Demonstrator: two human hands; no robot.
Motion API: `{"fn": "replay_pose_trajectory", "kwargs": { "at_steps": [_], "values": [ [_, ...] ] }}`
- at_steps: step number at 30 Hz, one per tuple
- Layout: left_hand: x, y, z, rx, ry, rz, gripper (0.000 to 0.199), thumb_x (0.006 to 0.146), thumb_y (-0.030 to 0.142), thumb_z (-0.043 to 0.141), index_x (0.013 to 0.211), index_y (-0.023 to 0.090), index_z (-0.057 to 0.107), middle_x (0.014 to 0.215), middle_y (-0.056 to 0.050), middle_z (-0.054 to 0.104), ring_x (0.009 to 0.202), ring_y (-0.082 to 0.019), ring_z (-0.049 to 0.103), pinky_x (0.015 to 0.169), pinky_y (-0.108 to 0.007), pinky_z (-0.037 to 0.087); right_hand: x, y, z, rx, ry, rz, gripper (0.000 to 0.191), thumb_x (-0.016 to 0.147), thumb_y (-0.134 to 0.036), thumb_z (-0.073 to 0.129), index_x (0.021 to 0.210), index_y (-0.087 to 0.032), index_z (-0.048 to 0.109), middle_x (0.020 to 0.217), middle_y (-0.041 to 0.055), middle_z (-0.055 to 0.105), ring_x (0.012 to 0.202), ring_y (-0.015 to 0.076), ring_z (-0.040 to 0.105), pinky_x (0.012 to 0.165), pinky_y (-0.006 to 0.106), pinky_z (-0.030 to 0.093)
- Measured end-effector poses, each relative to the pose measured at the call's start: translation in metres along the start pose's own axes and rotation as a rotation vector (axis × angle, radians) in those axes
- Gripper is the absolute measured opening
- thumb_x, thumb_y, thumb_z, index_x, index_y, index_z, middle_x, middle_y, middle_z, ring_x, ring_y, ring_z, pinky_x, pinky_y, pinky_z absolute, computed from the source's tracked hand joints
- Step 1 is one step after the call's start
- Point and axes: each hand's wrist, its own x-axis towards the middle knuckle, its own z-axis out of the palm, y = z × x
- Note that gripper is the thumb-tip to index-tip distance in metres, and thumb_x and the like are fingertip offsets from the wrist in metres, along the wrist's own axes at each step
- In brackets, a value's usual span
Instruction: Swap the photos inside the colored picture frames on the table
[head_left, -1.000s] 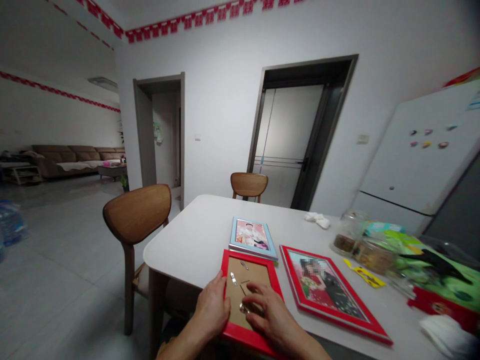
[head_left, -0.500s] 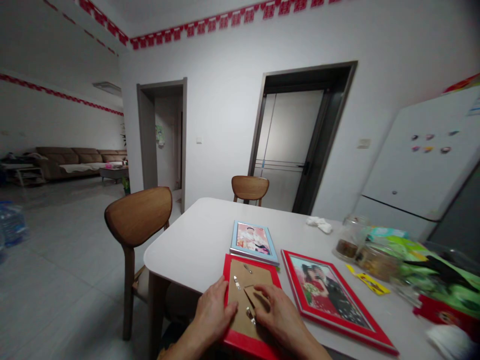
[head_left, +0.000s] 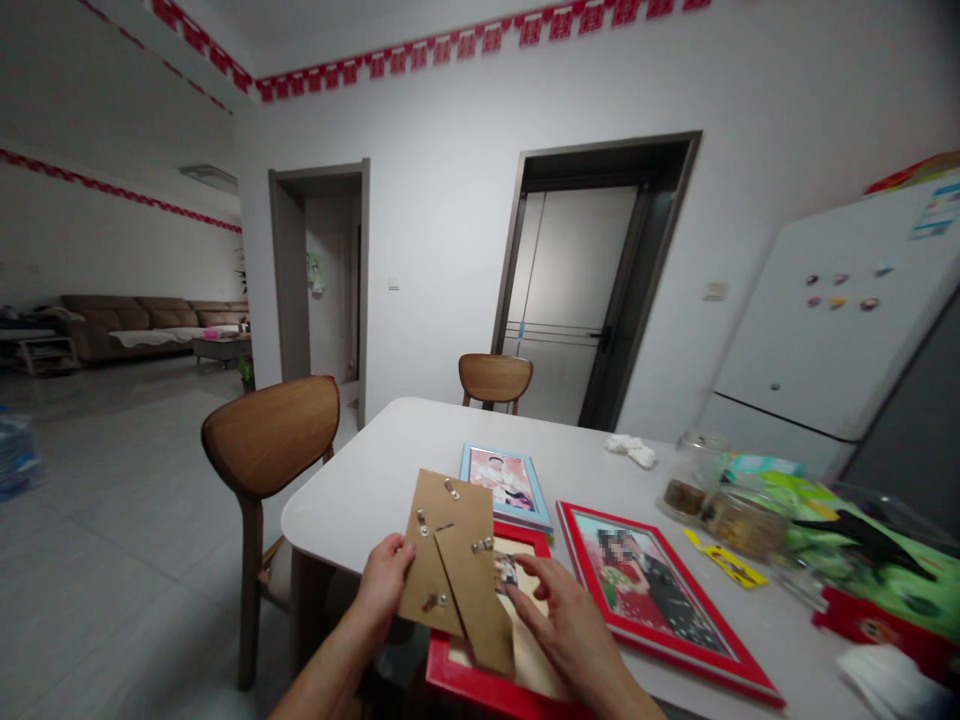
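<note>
My left hand (head_left: 385, 585) pinches the left edge of a brown backing board (head_left: 450, 545), which is lifted and tilted above a red picture frame (head_left: 480, 685). Small metal clips and a fold-out stand flap show on the board. Just right of the board, my right hand (head_left: 566, 620) has its fingers curved and apart over the frame; whether a fingertip touches the board is hard to tell. A pale sheet with a small picture (head_left: 508, 570) shows inside the frame, partly hidden by the board and my right hand.
A light-blue framed photo (head_left: 517, 510) lies behind, and a larger red framed photo (head_left: 667, 600) lies to the right. Glass jars (head_left: 686, 475), a yellow packet (head_left: 724, 560), green bags and crumpled tissue (head_left: 630, 450) are farther right. A wooden chair (head_left: 274, 435) stands left of the white table (head_left: 375, 460).
The backing board has come up out of the red frame in my left hand, tilting leftward. My right hand has moved off the board to its right side.
</note>
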Motion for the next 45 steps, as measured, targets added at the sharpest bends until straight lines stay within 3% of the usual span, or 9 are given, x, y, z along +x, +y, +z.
{"fn": "replay_pose_trajectory", "kwargs": {
  "at_steps": [6,12,19,24,29,32,35,39,45],
  "values": [
    [0.02,-0.014,-0.059,0.086,0.04,-0.093,0.03,0.074,0.043,0.044,0.069,0.014,0.051,0.059,0.0,0.058,0.057,-0.016,0.058,0.051,-0.025,0.044,-0.02,0.05,-0.001,-0.22,-0.087,0.226,0.047,0.072,-0.037,0.041,0.109,-0.011,0.051,0.101,0.0141,0.06,0.09,0.0241,0.055,0.077,0.032,0.041],
    [0.043,-0.024,-0.072,0.343,0.035,-0.163,0.022,0.085,0.031,0.045,0.092,0.012,0.054,0.087,-0.003,0.058,0.073,-0.015,0.058,0.065,-0.031,0.047,-0.02,0.051,0.008,-0.213,-0.073,0.29,0.052,0.067,-0.029,0.041,0.113,-0.004,0.047,0.106,0.0173,0.057,0.095,0.024,0.054,0.081,0.029,0.038],
    [0.048,-0.007,-0.086,0.648,0.065,-0.113,0.023,0.077,0.019,0.053,0.099,0.01,0.054,0.097,-0.01,0.058,0.094,-0.025,0.052,0.083,-0.041,0.038,-0.019,0.053,0.006,0.293,-0.013,0.469,0.069,0.057,-0.025,0.043,0.122,-0.005,0.034,0.084,0.0105,0.065,0.07,0.0211,0.06,0.066,0.029,0.043],
    [0.009,0.02,-0.044,0.69,0.072,0.085,0.042,0.072,0.017,0.05,0.114,0.012,0.045,0.117,-0.011,0.048,0.112,-0.023,0.04,0.095,-0.033,0.026,-0.022,0.035,-0.003,1.084,-0.002,0.742,0.086,0.057,-0.031,0.053,0.132,-0.018,0.014,0.08,0.0044,0.066,0.063,0.0202,0.062,0.059,0.03,0.046],
    [-0.055,0.039,0.041,0.505,-0.298,0.464,0.063,0.061,0.024,0.062,0.12,0.016,0.041,0.127,-0.011,0.04,0.116,-0.025,0.035,0.097,-0.037,0.029,-0.024,0.004,-0.012,1.302,0.055,0.683,0.094,0.055,-0.028,0.062,0.132,-0.027,0.007,0.073,-0.0001,0.067,0.061,0.0191,0.062,0.062,0.032,0.046],
    [-0.073,0.045,0.072,0.538,-0.387,0.565,0.064,0.058,0.019,0.063,0.119,0.009,0.042,0.127,-0.017,0.038,0.115,-0.031,0.035,0.095,-0.044,0.03,-0.024,-0.006,-0.012,1.274,0.056,0.539,0.099,0.056,-0.029,0.066,0.133,-0.023,0.004,0.07,0.0004,0.066,0.056,0.0169,0.06,0.058,0.03,0.046],
    [-0.072,0.052,0.076,0.566,-0.327,0.695,0.056,0.059,0.007,0.052,0.114,0.012,0.045,0.114,-0.014,0.05,0.104,-0.027,0.044,0.09,-0.04,0.037,-0.021,-0.002,-0.008,1.131,0.047,0.49,0.098,0.056,-0.036,0.066,0.132,-0.017,0.008,0.058,-0.0018,0.061,0.045,0.0147,0.054,0.048,0.026,0.042],
    [-0.06,0.061,0.053,0.51,-0.121,0.714,0.052,0.064,0.003,0.041,0.113,0.018,0.044,0.1,-0.008,0.054,0.093,-0.021,0.05,0.083,-0.035,0.041,-0.015,0.019,-0.007,0.751,0.078,0.454,0.089,0.055,-0.039,0.061,0.129,-0.01,0.022,0.057,-0.0007,0.061,0.049,0.0159,0.055,0.051,0.026,0.042],
    [-0.042,0.045,0.0,0.345,0.156,0.375,0.038,0.069,0.012,0.041,0.106,0.018,0.048,0.1,-0.006,0.058,0.093,-0.021,0.053,0.081,-0.033,0.041,-0.015,0.048,-0.01,0.115,0.043,0.378,0.068,0.06,-0.042,0.045,0.116,-0.005,0.044,0.072,0.0071,0.064,0.069,0.0214,0.059,0.062,0.028,0.043]
  ]
}}
